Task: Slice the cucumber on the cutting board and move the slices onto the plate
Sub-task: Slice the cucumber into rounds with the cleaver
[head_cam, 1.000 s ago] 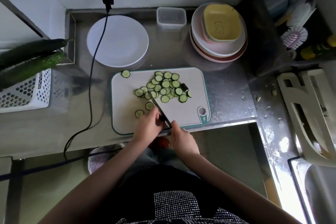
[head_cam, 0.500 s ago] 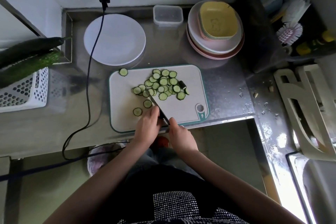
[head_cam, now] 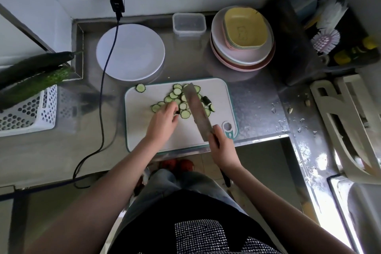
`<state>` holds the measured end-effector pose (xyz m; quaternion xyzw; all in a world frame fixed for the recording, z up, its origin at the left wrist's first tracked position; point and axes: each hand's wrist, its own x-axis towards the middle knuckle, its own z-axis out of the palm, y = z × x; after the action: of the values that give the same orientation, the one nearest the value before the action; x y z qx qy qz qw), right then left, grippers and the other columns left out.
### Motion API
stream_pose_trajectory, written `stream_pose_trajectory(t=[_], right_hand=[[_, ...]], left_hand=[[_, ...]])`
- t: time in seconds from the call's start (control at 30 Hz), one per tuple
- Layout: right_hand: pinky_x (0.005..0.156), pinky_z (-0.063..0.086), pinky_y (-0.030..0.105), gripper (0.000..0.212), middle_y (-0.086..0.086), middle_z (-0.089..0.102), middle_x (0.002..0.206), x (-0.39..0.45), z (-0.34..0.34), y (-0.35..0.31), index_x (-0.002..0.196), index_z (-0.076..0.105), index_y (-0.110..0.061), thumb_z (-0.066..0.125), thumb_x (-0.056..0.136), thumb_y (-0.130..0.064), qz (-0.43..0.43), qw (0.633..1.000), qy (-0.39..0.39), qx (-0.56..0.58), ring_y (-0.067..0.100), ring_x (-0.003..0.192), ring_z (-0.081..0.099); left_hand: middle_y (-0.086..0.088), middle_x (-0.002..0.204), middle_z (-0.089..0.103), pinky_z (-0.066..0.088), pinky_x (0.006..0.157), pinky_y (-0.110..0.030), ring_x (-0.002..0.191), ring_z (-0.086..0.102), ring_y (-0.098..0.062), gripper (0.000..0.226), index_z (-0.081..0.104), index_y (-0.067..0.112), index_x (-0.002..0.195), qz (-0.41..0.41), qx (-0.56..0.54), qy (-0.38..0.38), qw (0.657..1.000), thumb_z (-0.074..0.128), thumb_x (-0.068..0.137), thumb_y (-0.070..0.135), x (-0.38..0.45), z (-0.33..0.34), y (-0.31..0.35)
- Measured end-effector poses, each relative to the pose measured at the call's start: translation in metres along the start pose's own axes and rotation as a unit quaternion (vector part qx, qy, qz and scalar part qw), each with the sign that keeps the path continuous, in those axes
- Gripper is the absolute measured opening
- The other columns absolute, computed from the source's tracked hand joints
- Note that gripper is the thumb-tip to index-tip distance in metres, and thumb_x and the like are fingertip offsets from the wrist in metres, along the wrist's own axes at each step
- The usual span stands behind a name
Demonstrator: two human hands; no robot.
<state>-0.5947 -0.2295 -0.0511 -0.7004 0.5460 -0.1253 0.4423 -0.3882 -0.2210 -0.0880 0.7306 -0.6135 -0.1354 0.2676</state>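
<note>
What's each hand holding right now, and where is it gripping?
The right hand grips the knife by its handle. The left hand pinches a small cucumber piece at its fingertips.

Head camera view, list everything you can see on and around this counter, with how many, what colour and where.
cutting board: one, white with teal rim, counter front centre
cucumber slices: a pile, too overlapped to count, green, far half of the board; one apart at its far left corner
knife: one, broad steel blade, laid flat over the slices
white plate: one, bare, behind the board
whole cucumbers: two, dark green, on a white perforated basket, far left
clear container: one, lidded, by the wall
stacked dishes: pink and white plates, yellow trays on top, back right
black cable: one, from wall socket across the counter
left hand: at the slices, pinching a dark piece
right hand: gripping the knife handle
</note>
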Motion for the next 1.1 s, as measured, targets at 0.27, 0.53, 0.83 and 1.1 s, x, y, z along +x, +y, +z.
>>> stream_pose_trajectory(t=[0.27,0.53,0.83,1.1], right_hand=[[0.037,0.030,0.023,0.027,0.004,0.034,0.055,0.026,-0.029,-0.012,0.075,0.035,-0.016,0.040,0.101,-0.019,0.204,0.911,-0.022,0.359,0.016,0.040,0.030],[0.036,0.025,0.017,0.026,-0.001,0.031,0.054,0.031,-0.040,-0.014,0.075,0.034,-0.019,0.038,0.100,-0.025,0.225,0.787,-0.137,0.558,0.007,0.037,0.026],[0.036,0.028,0.019,0.030,0.002,0.032,0.059,0.041,-0.044,0.000,0.071,0.036,-0.019,0.042,0.100,-0.025,0.281,0.803,-0.047,0.524,0.010,0.040,0.027],[0.040,0.030,0.021,0.025,0.005,0.035,0.059,0.035,-0.049,0.005,0.077,0.035,-0.016,0.042,0.100,-0.023,0.270,0.839,0.019,0.472,0.014,0.040,0.030]], left_hand=[[-0.007,0.107,0.068,0.052,0.075,-0.035,0.087,0.064,-0.023,0.027,0.067,0.009,0.109,0.005,-0.071,-0.053,0.996,0.054,0.086,0.002,0.061,0.018,0.038],[-0.003,0.057,0.065,0.049,0.056,-0.024,0.065,0.058,-0.020,0.039,0.060,0.009,0.080,-0.498,-0.625,-0.053,0.599,0.035,0.098,0.033,0.084,0.018,0.081],[-0.020,0.104,0.065,0.053,0.083,-0.035,0.099,0.062,-0.029,0.053,0.060,-0.009,0.109,-0.492,-0.684,-0.122,0.525,0.033,0.100,0.036,0.069,0.003,0.058],[-0.005,0.087,0.070,0.041,0.071,-0.022,0.075,0.058,-0.010,0.027,0.071,0.016,0.093,-0.209,-0.240,-0.109,0.942,0.055,0.086,0.037,0.068,0.005,0.031]])
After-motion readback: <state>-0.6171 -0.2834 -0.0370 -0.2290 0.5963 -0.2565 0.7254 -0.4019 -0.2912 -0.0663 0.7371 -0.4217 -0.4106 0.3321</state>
